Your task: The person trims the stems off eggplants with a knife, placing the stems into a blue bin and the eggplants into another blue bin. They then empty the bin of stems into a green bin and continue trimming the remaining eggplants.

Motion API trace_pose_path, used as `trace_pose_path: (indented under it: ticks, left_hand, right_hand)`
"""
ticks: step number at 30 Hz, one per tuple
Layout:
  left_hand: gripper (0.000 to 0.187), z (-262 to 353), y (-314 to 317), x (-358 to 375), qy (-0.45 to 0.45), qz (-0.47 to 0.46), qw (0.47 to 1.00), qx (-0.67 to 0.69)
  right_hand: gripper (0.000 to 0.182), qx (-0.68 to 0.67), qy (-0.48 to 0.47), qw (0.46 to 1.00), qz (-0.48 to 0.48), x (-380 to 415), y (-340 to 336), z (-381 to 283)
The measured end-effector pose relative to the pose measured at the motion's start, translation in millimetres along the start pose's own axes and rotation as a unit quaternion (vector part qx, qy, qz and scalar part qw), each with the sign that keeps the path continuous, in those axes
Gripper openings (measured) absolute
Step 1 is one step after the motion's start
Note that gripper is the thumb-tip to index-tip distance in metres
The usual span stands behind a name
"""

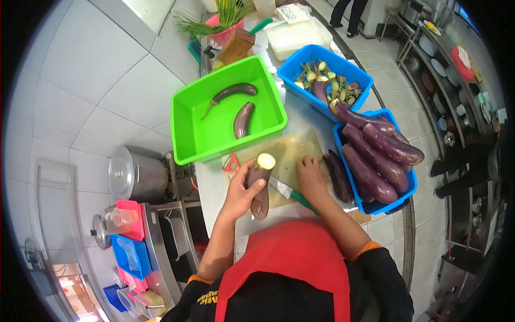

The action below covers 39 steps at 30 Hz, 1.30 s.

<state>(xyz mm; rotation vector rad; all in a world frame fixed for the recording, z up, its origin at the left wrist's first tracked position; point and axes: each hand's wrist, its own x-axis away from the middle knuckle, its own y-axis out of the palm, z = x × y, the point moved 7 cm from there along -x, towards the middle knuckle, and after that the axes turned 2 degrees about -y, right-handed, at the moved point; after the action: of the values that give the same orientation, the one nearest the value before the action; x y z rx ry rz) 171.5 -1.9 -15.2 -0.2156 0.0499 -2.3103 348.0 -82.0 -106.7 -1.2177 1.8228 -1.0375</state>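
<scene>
My left hand (pixel 244 190) is wrapped round an eggplant (pixel 260 201), whose stem end is cut off and shows pale flesh facing up. On the cutting board (pixel 289 145), my right hand (pixel 311 176) rests with its fingers down and slightly apart; nothing shows in them. A knife (pixel 287 189) with a green handle lies between my hands, the handle close to my right wrist. Left of the eggplant is a red peeler (pixel 230 163). Another dark eggplant (pixel 338 176) lies at the board's right, near my right hand.
A green tub (pixel 179 126) behind my left hand holds two eggplants. One blue basket (pixel 367 80) contains cut stem ends and an eggplant piece; another blue basket (pixel 410 192) is piled with eggplants. Farther back stand a knife block (pixel 236 48) and a white container (pixel 298 40).
</scene>
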Motion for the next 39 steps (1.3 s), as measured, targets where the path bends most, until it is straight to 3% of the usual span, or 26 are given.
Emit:
trace_pose_path:
  ticks: [2,4,6,9,11,12,14,15,17,18,20,24,26,28,29,30,31,32,33,34,35,37,38,39]
  left_hand:
    - [0.060,-5,-3,1,-0.016,0.011,0.999,0.028]
    - [0.059,-12,-7,-3,-0.045,0.029,0.998,0.041]
    - [0.059,-7,-2,-8,-0.045,0.043,0.998,0.026]
    - [0.060,-1,4,-19,-0.032,0.054,0.998,0.005]
    - [0.061,7,8,-27,-0.029,0.059,0.997,-0.033]
    - [0.061,21,6,-30,-0.014,0.098,0.992,-0.082]
    - [0.061,26,7,-36,-0.007,0.085,0.992,-0.094]
    - [0.060,32,11,-37,-0.011,0.066,0.994,-0.090]
    - [0.059,43,18,-36,0.003,0.053,0.992,-0.117]
    - [0.058,49,24,-38,0.021,0.029,0.988,-0.152]
    - [0.055,57,27,-40,0.057,0.048,0.985,-0.153]
    - [0.050,88,24,-44,0.100,0.086,0.979,-0.153]
    - [0.050,103,19,-40,0.098,0.099,0.978,-0.157]
    - [0.051,112,9,-34,0.086,0.116,0.964,-0.224]
    - [0.051,107,6,-32,0.088,0.119,0.963,-0.226]
    - [0.050,93,3,-31,0.077,0.118,0.973,-0.184]
    - [0.050,77,1,-30,0.061,0.114,0.982,-0.141]
    - [0.050,60,1,-33,0.057,0.111,0.982,-0.142]
    - [0.050,41,1,-39,0.026,0.108,0.988,-0.103]
    - [0.051,26,2,-45,-0.004,0.105,0.992,-0.065]
    - [0.051,26,2,-51,-0.001,0.105,0.992,-0.065]
    - [0.051,30,-10,-64,0.019,0.171,0.981,-0.085]
    - [0.051,27,-12,-74,0.012,0.176,0.981,-0.084]
    - [0.051,35,-25,-89,0.057,0.241,0.962,-0.115]
  right_hand:
    - [0.033,-0.033,-0.001,0.999,-0.017,-7,-6,-5]
    - [0.033,-0.024,-0.077,0.984,0.157,-38,-76,-31]
    - [0.031,0.036,-0.065,0.966,0.249,-77,-120,-28]
    - [0.026,-0.050,-0.061,0.945,0.317,-115,-161,-6]
    - [0.038,0.061,-0.010,0.916,0.397,-119,-184,-8]
    - [0.045,-0.078,-0.036,0.934,0.348,-108,-184,-30]
    - [0.035,-0.279,-0.172,0.929,0.170,-87,-155,-64]
    - [0.035,-0.281,-0.180,0.930,0.154,-77,-147,-71]
    - [0.023,-0.357,-0.135,0.924,0.019,-73,-119,-79]
    - [0.023,-0.356,-0.141,0.924,0.012,-75,-116,-79]
    - [0.024,-0.318,-0.057,0.946,0.040,-83,-117,-67]
    - [0.038,-0.382,0.010,0.921,0.079,-104,-137,-67]
    - [0.038,-0.228,-0.143,0.917,0.293,-115,-159,-64]
    - [0.038,-0.236,-0.016,0.904,0.356,-142,-186,-6]
    - [0.040,-0.341,0.084,0.845,0.403,-145,-206,8]
    - [0.032,-0.313,0.149,0.842,0.413,-146,-225,18]
    - [0.032,-0.315,0.151,0.841,0.413,-159,-220,38]
    - [0.028,-0.159,0.114,0.894,0.404,-177,-214,51]
    - [0.036,0.002,0.072,0.920,0.385,-183,-221,29]
    - [0.068,0.014,0.227,0.945,0.234,-182,-193,37]
    - [0.068,0.013,0.227,0.944,0.237,-167,-186,21]
    - [0.077,0.055,0.025,0.947,0.315,-142,-177,-31]
    - [0.075,-0.017,-0.028,0.945,0.324,-128,-167,-48]
    - [0.072,-0.091,-0.077,0.937,0.330,-113,-158,-62]
